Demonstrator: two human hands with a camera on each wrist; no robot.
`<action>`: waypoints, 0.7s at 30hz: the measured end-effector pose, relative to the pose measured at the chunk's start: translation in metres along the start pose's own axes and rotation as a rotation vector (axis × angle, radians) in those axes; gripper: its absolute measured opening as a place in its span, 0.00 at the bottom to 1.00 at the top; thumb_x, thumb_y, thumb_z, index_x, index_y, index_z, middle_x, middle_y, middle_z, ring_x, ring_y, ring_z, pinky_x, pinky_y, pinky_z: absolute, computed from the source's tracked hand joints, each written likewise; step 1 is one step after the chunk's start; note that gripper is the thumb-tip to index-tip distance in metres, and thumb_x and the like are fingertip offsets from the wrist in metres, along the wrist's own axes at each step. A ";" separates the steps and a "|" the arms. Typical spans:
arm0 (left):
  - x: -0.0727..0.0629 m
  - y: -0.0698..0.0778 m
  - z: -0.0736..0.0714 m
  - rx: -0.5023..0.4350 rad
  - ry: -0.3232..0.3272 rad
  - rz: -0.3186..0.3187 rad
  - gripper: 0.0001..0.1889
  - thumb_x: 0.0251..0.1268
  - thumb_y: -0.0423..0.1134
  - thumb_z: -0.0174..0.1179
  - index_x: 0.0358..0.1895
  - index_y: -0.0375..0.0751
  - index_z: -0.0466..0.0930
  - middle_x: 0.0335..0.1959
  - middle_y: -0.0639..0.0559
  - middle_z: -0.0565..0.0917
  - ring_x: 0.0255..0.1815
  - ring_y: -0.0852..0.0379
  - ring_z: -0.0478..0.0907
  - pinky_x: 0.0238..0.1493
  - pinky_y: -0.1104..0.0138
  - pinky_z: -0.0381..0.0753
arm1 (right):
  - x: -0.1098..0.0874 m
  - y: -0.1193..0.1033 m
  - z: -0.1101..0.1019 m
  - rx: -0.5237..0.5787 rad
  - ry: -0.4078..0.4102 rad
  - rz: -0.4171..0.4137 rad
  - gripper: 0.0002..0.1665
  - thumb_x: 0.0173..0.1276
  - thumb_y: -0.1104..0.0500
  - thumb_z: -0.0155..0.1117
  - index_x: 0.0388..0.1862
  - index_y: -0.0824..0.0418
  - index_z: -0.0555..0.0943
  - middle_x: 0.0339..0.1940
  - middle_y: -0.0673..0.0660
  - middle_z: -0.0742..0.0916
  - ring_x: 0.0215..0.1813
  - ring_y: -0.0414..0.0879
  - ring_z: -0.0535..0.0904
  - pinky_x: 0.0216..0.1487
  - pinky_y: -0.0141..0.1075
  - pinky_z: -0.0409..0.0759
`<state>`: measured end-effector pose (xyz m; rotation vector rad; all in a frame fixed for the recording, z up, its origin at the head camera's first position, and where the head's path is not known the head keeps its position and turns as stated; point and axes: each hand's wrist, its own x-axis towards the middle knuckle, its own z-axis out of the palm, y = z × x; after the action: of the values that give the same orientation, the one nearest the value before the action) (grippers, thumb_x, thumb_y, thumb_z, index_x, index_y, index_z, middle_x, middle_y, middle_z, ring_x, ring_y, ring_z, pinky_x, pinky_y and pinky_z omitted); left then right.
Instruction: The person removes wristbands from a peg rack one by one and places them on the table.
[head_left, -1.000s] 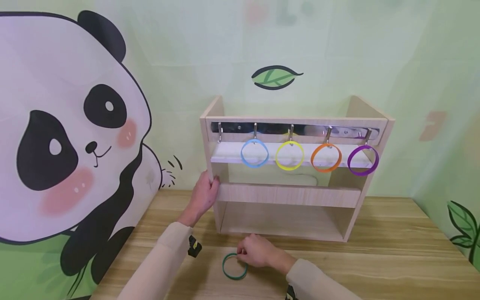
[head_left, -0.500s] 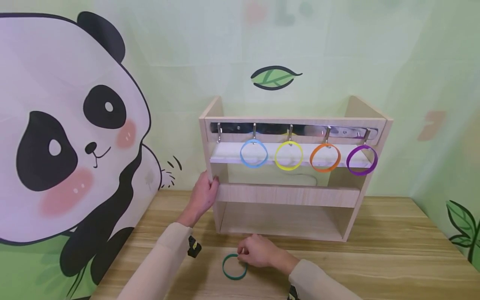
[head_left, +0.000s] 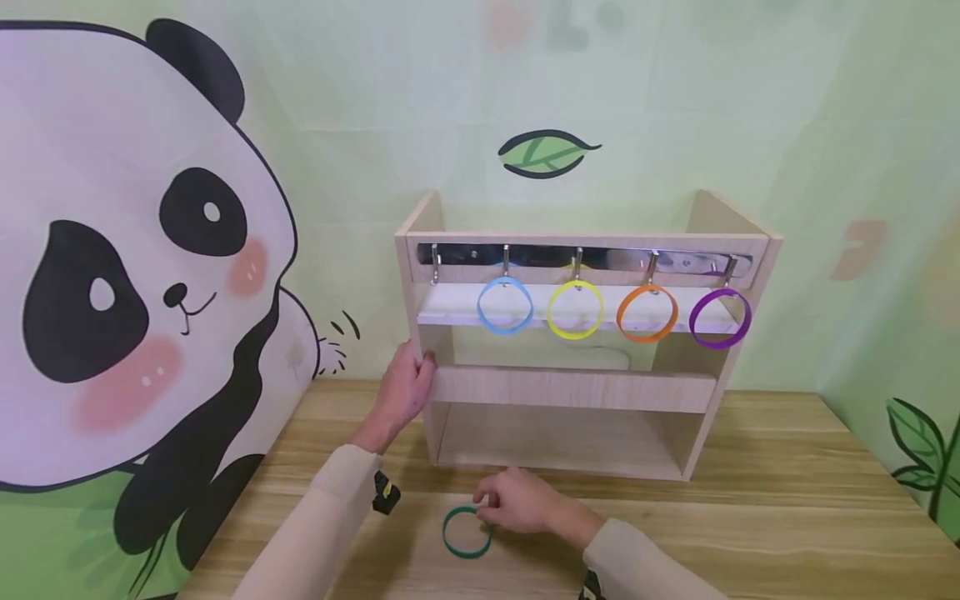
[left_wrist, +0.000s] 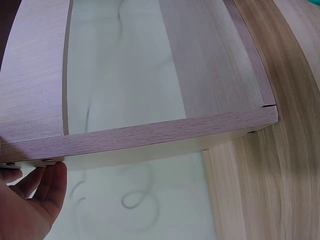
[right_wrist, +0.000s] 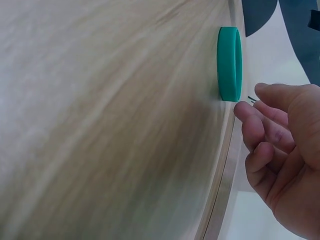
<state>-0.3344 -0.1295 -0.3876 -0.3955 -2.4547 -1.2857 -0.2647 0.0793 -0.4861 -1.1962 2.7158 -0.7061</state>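
My left hand (head_left: 402, 390) holds the left side panel of a wooden rack (head_left: 573, 389), thumb on the front edge; in the left wrist view its fingers (left_wrist: 56, 187) lie along the panel's outer face. A green silicone wristband (head_left: 467, 555) lies flat on the table in front of the rack. Beside its upper right rim is my right hand (head_left: 519, 502), fingers loosely bent. In the right wrist view the thumb and forefinger are apart, with the fingertips right next to the wristband (right_wrist: 227, 65) and not around it.
A metal hook strip (head_left: 540, 255) runs along the rack's top board. Light blue (head_left: 506, 332), yellow (head_left: 575, 337), orange (head_left: 647, 340) and purple (head_left: 694, 323) wristbands hang from its hooks. The leftmost hook (head_left: 435, 268) is bare. A panda-printed backdrop (head_left: 375, 167) stands behind.
The right hand's thumb and forefinger have parted a little beside the green wristband, and the hand has shifted slightly right. The left hand keeps its hold on the rack. The head view has moved slightly.
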 end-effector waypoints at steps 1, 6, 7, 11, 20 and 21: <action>0.000 0.000 -0.001 0.001 0.000 -0.003 0.20 0.73 0.42 0.40 0.63 0.36 0.63 0.55 0.39 0.70 0.51 0.43 0.74 0.48 0.50 0.79 | 0.000 -0.001 -0.001 0.006 -0.002 -0.002 0.08 0.62 0.57 0.66 0.40 0.57 0.83 0.25 0.41 0.84 0.25 0.27 0.75 0.28 0.21 0.73; -0.001 0.000 -0.003 -0.002 -0.007 -0.007 0.20 0.74 0.42 0.40 0.64 0.37 0.62 0.56 0.40 0.69 0.52 0.44 0.73 0.48 0.50 0.79 | -0.002 -0.004 -0.005 0.030 -0.004 -0.007 0.09 0.63 0.57 0.66 0.41 0.57 0.83 0.25 0.42 0.84 0.25 0.28 0.75 0.27 0.22 0.74; -0.001 0.000 -0.003 -0.003 -0.007 -0.009 0.20 0.74 0.42 0.40 0.64 0.38 0.62 0.56 0.40 0.69 0.52 0.44 0.73 0.48 0.50 0.79 | -0.002 -0.004 -0.006 0.028 0.000 -0.007 0.09 0.63 0.57 0.65 0.41 0.57 0.83 0.25 0.42 0.84 0.25 0.28 0.75 0.28 0.22 0.74; -0.001 0.001 -0.003 -0.018 -0.010 -0.016 0.21 0.74 0.43 0.40 0.65 0.39 0.61 0.58 0.41 0.69 0.54 0.44 0.73 0.50 0.49 0.78 | -0.008 -0.005 -0.012 0.010 0.027 0.002 0.10 0.63 0.55 0.66 0.42 0.57 0.83 0.25 0.40 0.82 0.27 0.29 0.75 0.34 0.27 0.76; -0.001 0.000 0.000 -0.015 -0.004 -0.027 0.22 0.74 0.44 0.40 0.66 0.40 0.61 0.57 0.40 0.69 0.53 0.43 0.73 0.48 0.49 0.79 | -0.020 -0.011 -0.040 0.071 0.140 -0.035 0.08 0.63 0.59 0.65 0.39 0.61 0.84 0.28 0.43 0.84 0.28 0.31 0.75 0.31 0.25 0.76; -0.001 0.000 0.000 -0.017 -0.004 -0.025 0.22 0.74 0.44 0.40 0.66 0.39 0.61 0.57 0.40 0.69 0.53 0.43 0.73 0.48 0.49 0.79 | -0.021 -0.012 -0.044 0.070 0.162 -0.045 0.06 0.63 0.60 0.65 0.38 0.60 0.84 0.28 0.44 0.84 0.28 0.32 0.76 0.31 0.25 0.76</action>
<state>-0.3334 -0.1299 -0.3884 -0.3731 -2.4613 -1.3181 -0.2538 0.1038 -0.4439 -1.2380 2.7728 -0.9349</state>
